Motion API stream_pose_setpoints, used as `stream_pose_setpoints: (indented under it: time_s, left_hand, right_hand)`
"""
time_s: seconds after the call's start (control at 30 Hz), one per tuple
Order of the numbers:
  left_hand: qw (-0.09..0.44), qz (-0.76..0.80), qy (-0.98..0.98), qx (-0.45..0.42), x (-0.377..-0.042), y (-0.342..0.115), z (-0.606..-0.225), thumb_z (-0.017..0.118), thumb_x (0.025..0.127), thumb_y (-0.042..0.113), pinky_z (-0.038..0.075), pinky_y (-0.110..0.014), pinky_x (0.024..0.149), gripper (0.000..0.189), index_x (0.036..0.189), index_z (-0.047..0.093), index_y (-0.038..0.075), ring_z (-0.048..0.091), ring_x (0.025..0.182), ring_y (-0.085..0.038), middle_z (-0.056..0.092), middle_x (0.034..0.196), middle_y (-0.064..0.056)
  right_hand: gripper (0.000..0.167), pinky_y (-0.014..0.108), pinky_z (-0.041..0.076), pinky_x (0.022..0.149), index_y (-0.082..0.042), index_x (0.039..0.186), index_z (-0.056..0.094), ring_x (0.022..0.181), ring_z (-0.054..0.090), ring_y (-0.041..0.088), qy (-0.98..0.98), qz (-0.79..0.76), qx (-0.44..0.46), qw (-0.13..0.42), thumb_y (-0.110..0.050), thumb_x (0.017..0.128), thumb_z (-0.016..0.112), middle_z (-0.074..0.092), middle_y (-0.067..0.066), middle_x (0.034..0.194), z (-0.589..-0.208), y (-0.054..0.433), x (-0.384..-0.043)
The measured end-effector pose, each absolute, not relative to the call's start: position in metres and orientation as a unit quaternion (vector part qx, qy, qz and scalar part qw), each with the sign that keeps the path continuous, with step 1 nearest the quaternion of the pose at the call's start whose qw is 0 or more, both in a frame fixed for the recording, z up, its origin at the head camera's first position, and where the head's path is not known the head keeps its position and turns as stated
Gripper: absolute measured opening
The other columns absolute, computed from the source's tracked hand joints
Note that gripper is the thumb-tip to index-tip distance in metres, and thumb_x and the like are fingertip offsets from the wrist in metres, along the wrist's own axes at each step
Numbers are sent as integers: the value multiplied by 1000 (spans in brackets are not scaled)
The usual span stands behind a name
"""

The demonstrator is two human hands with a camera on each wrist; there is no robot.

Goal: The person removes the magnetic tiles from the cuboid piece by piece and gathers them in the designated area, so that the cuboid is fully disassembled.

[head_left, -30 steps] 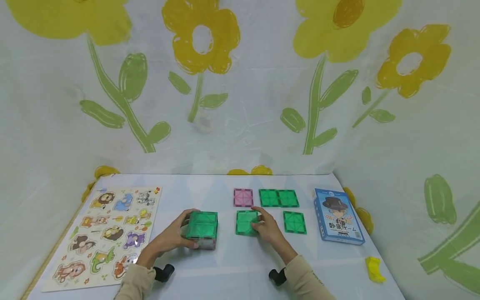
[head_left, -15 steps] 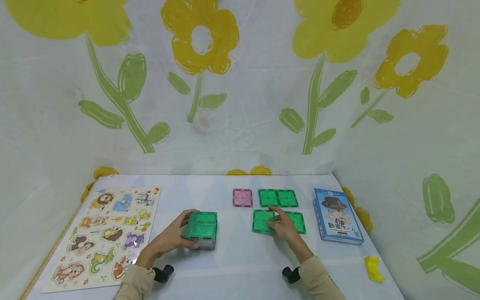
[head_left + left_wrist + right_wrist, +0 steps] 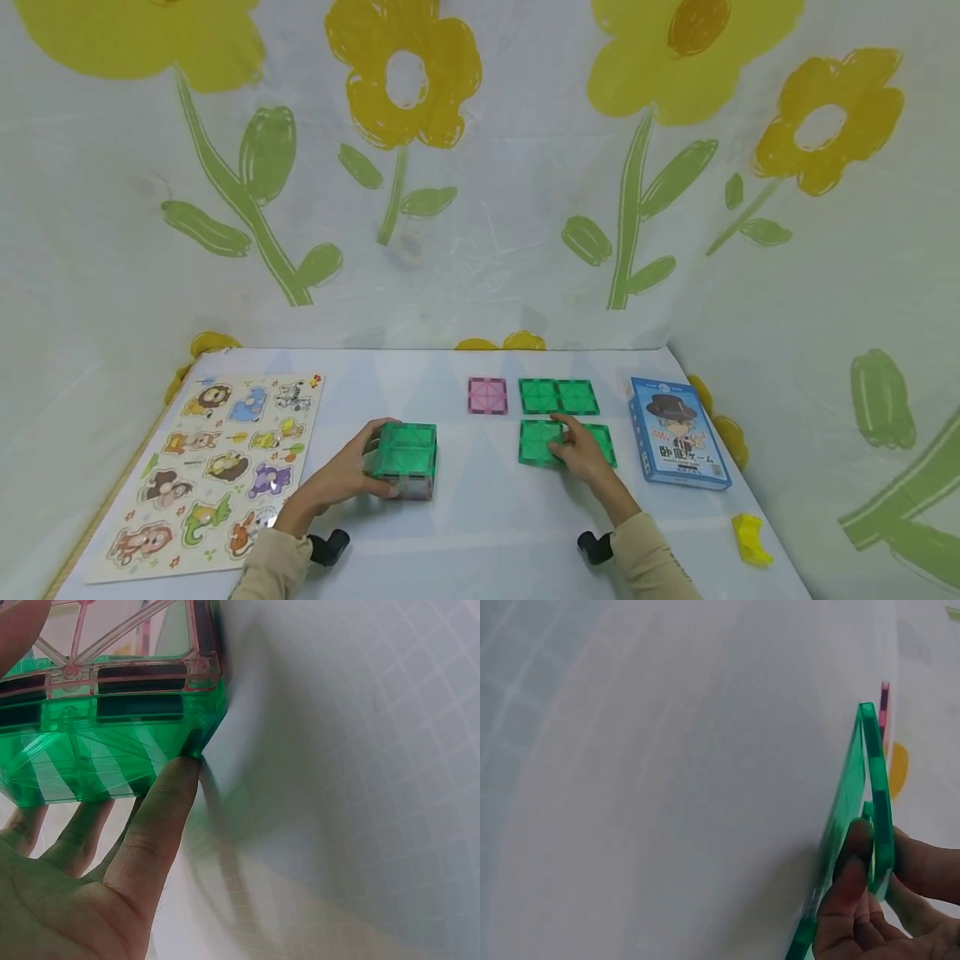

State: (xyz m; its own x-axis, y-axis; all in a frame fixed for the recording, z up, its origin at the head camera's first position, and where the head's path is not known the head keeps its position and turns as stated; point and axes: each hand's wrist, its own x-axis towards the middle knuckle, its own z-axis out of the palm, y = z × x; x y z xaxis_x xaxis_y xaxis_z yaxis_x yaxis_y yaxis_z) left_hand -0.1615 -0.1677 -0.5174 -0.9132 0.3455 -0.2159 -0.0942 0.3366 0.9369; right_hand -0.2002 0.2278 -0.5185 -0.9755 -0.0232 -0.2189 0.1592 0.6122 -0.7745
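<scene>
My left hand grips the left side of a small block of magnetic tiles, green on top with pink lower down. In the left wrist view, its fingers reach along the block's green side. My right hand pinches the right edge of a square green magnetic tile, thumb and fingers on opposite faces. Just right of it, partly behind the hand, lies another green tile. In the right wrist view, the pinched tile stands edge-on, tilted off the table.
Behind the right hand lie a pair of joined green tiles and a pink tile. A blue card-game box and a yellow piece are at the right. An animal puzzle board covers the table's left side.
My right hand has carried the green tile rightward, from near the table's middle to beside the other green tile. The left hand and its block have stayed put.
</scene>
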Motion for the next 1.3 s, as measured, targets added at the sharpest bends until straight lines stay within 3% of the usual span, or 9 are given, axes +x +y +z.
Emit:
stream_pose_setpoints:
  time_s: [0.1, 0.23, 0.5, 0.8, 1.1, 1.3]
  left_hand:
    - [194, 570, 794, 79, -162, -168, -516, 89, 69, 8, 15, -77, 116, 104, 154, 30, 18, 14, 152, -54, 24, 165, -21]
    - [197, 570, 794, 78, -162, -168, -516, 89, 69, 8, 15, -77, 116, 104, 153, 30, 19, 13, 152, -54, 23, 165, -19]
    - [193, 572, 792, 87, -162, -167, -519, 88, 70, 8, 16, -77, 116, 103, 154, 29, 17, 14, 152, -54, 24, 164, -21]
    - [194, 575, 790, 83, -161, -167, -518, 89, 69, 8, 18, -77, 116, 104, 153, 29, 17, 14, 152, -55, 23, 165, -22]
    - [194, 574, 791, 84, -161, -168, -518, 89, 69, 8, 19, -77, 116, 104, 154, 29, 18, 15, 151, -55, 23, 164, -21]
    - [196, 574, 791, 79, -161, -168, -518, 90, 68, 8, 18, -76, 116, 105, 154, 29, 17, 14, 152, -54, 23, 164, -22]
  right_hand:
    - [52, 31, 38, 65, -9, 147, 49, 81, 46, 21, 889, -443, 36, 112, -7, 96, 62, 52, 12, 97, -518, 232, -202]
    - [52, 32, 37, 66, -9, 147, 48, 81, 46, 20, 895, -427, 35, 121, -9, 97, 61, 51, 10, 96, -518, 235, -203]
    - [53, 47, 52, 82, -9, 147, 49, 108, 59, 33, 917, -379, 39, 120, -8, 96, 60, 59, 24, 124, -516, 238, -203]
    - [52, 64, 47, 103, -8, 148, 48, 132, 50, 49, 925, -362, 31, 114, -7, 96, 56, 51, 31, 144, -514, 233, -203]
    - [62, 60, 52, 96, -8, 145, 52, 122, 58, 44, 935, -339, 29, 103, -16, 88, 76, 60, 29, 132, -516, 232, -206]
    - [63, 58, 53, 95, -5, 143, 53, 119, 59, 43, 944, -317, 15, 92, -17, 87, 78, 61, 28, 130, -515, 231, -205]
